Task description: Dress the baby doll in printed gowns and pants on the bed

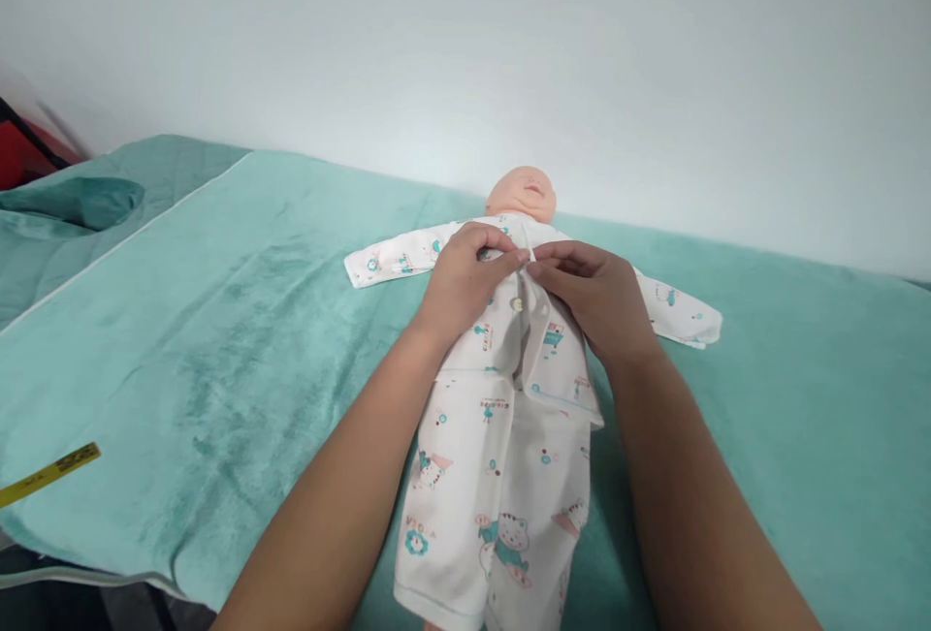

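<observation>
A baby doll (520, 193) lies on its back on a teal blanket, its head toward the wall. It wears a white printed jacket (476, 348) and matching white trousers (455, 515), with both sleeves spread out sideways. My left hand (476, 272) pinches one front edge of the jacket at the chest. Opposite it, my right hand (589, 287) pinches the other edge, the fingertips of both hands nearly meeting. Below them a small yellowish button (516, 304) shows on the jacket's front, and the lower front edges hang apart. What lies between my fingertips is hidden.
The teal blanket (240, 360) spreads over the surface up to a pale wall (465, 49). A yellow strip with dark print (50, 474) lies at the left edge. Darker green quilted fabric (167, 175) and a red item (25, 154) are at the far left.
</observation>
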`<state>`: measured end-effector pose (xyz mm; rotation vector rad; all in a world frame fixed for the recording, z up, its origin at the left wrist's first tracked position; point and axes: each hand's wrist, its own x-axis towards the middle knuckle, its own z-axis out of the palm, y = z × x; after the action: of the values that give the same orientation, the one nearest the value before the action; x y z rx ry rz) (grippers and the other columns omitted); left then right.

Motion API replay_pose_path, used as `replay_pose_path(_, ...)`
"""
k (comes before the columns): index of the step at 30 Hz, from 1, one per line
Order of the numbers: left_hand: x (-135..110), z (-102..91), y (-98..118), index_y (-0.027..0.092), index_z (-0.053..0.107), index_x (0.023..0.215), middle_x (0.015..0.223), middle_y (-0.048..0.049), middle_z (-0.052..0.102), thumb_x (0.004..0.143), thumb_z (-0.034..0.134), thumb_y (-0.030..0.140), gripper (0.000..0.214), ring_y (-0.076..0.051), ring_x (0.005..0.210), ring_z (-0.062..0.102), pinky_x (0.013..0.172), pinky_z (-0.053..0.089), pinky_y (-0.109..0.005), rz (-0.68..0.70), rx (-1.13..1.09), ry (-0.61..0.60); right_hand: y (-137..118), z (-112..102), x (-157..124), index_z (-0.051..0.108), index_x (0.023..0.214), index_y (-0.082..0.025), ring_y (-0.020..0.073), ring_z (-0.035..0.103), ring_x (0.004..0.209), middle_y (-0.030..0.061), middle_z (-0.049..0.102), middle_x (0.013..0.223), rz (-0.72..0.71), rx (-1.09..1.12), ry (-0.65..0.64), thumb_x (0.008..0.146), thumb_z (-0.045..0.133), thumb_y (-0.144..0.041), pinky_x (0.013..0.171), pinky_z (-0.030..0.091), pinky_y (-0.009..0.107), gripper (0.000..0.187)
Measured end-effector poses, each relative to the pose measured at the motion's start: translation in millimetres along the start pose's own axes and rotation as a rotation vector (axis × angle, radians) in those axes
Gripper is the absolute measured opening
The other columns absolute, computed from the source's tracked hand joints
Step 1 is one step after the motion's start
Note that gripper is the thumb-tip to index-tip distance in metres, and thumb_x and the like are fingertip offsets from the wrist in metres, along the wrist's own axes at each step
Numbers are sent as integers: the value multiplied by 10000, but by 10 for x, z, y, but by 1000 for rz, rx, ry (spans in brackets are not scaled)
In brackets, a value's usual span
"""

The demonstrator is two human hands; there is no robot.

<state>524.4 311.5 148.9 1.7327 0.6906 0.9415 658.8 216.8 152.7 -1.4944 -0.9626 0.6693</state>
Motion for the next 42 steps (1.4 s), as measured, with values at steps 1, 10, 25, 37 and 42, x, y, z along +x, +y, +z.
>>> replay_pose_path(1,0,2,-3,195,655,795,990,-36,657,816,676,293,102,-161,930,578,881,447,-315,6,15,12,-2,0,0,741,916,-215,148,621,712,18,700,809,0,2,-2,702,783,-387,679,515,303,278)
replay_pose_path(10,14,-109,-3,204,685,781,1092,-34,633,829,629,197,74,-165,997,567,930,430,-321,30,50,-111,-50,-24,-8,745,902,-215,143,619,718,13,698,814,30,-15,-16,675,808,-353,697,514,303,273)
replay_pose_path(25,-1,-92,19,188,702,736,1087,-36,622,814,628,205,109,-165,1005,569,965,419,-331,-11,-3,-104,-147,90,-45,663,911,-197,111,540,645,-2,664,777,-66,-317,5,707,748,-282,616,443,265,237)
replay_pose_path(37,5,-40,41,172,666,715,1074,-38,630,722,617,159,51,-164,996,579,945,432,-319,-50,0,-38,-114,78,-42,657,973,-219,98,487,642,-11,642,827,-123,-267,-80,762,688,-238,596,401,255,214)
replay_pose_path(42,-1,-53,35,173,668,736,1093,-35,634,735,624,202,53,-163,1001,583,918,436,-307,-73,-55,-54,-72,31,-3,664,947,-217,118,527,703,-6,626,820,-146,-211,-68,794,647,-232,653,426,273,155)
